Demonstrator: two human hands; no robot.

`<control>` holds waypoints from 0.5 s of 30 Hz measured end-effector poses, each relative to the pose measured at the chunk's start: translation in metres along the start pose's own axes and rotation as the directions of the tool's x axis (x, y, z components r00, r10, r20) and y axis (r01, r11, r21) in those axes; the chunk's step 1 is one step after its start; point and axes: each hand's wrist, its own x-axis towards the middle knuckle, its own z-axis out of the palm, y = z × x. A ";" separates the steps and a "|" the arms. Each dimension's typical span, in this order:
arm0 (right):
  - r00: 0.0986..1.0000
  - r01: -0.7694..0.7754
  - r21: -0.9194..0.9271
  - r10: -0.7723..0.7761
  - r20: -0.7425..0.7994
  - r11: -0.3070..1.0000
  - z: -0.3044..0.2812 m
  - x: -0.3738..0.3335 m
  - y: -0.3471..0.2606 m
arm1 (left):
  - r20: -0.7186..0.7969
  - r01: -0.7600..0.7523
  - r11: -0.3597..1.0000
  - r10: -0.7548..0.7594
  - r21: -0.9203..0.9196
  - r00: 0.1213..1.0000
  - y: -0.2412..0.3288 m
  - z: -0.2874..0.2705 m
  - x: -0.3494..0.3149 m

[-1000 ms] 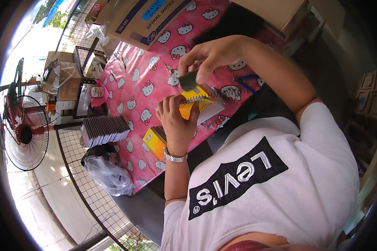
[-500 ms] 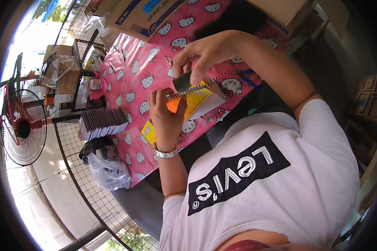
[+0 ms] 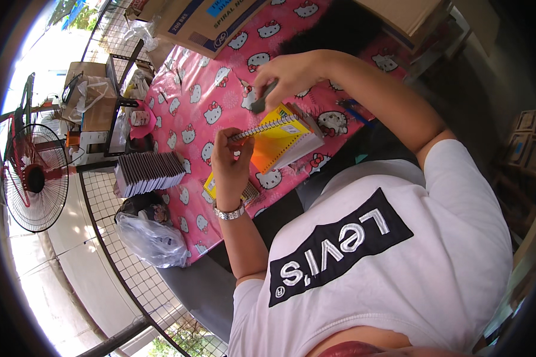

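Left hand (image 3: 230, 156) pinches the yellow notebook (image 3: 274, 147), its coiled spine (image 3: 268, 126) slanting away rightward; right hand (image 3: 292, 74) grips a dark block (image 3: 261, 105) beyond.

Yellow spiral-bound notebook (image 3: 274, 146): glossy-looking card cover, white paper leaves, silvery metal wire coil (image 3: 270, 125). Pink-covered tabletop (image 3: 232, 64): smooth, plastic-looking printed sheeting with a bright sheen; brown rectangular carton (image 3: 190, 30) of matt cardboard. Silver linked wristband (image 3: 229, 212) of shiny metal; white short-sleeved shirt (image 3: 441, 220) of matt cloth; crumpled translucent bag (image 3: 152, 241) of thin, shiny plastic.
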 end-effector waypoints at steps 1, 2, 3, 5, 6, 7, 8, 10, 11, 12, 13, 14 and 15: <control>0.994 0.003 -0.044 -0.008 -0.111 0.999 -0.003 -0.009 0.016 | -0.009 0.026 1.000 -0.026 0.011 1.000 0.002 0.000 -0.001; 0.975 0.000 -0.089 -0.019 -0.222 0.996 -0.007 -0.021 0.034 | -0.018 0.030 1.000 -0.030 0.002 0.999 0.004 0.000 0.000; 0.944 -0.068 -0.219 -0.008 -0.329 0.973 -0.014 -0.037 0.058 | -0.029 0.040 0.999 -0.040 -0.006 0.999 0.006 0.001 -0.001; 0.829 -0.355 -0.406 0.084 -0.552 0.842 -0.018 -0.081 0.113 | -0.070 0.021 0.993 -0.029 -0.113 0.997 0.005 0.006 -0.002; 0.731 -0.548 -0.442 0.149 -0.666 0.710 -0.014 -0.103 0.138 | -0.108 -0.009 0.977 -0.014 -0.212 0.994 0.004 0.010 -0.003; 0.630 -0.675 -0.414 0.185 -0.754 0.611 -0.004 -0.122 0.157 | -0.145 -0.043 0.951 -0.002 -0.305 0.989 0.003 0.013 -0.004; 0.516 -0.786 -0.368 0.199 -0.833 0.497 0.005 -0.140 0.173 | -0.129 -0.007 0.951 -0.034 -0.308 0.991 0.004 0.014 -0.006; 0.520 -0.746 -0.456 -0.003 -0.854 0.486 0.024 -0.176 0.219 | -0.080 0.055 0.946 -0.085 -0.318 0.993 0.010 0.018 -0.005; 0.522 -0.719 -0.505 -0.109 -0.846 0.478 0.028 -0.182 0.230 | -0.090 0.080 0.948 -0.113 -0.309 0.990 0.009 0.021 -0.005; 0.500 -0.668 -0.505 -0.173 -0.849 0.547 0.029 -0.179 0.225 | -0.108 0.107 0.948 -0.144 -0.299 0.984 0.005 0.025 -0.007; 0.475 -0.605 -0.506 -0.231 -0.849 0.615 0.033 -0.171 0.210 | -0.128 0.140 0.948 -0.183 -0.286 0.975 0.003 0.027 -0.009; 0.446 -0.534 -0.506 -0.284 -0.849 0.677 0.037 -0.162 0.193 | -0.172 0.065 0.958 -0.116 -0.279 0.978 0.005 0.031 -0.011; 0.440 -0.429 -0.552 -0.369 -0.819 0.715 0.037 -0.146 0.157 | -0.215 -0.007 0.963 -0.053 -0.269 0.975 0.008 0.037 -0.011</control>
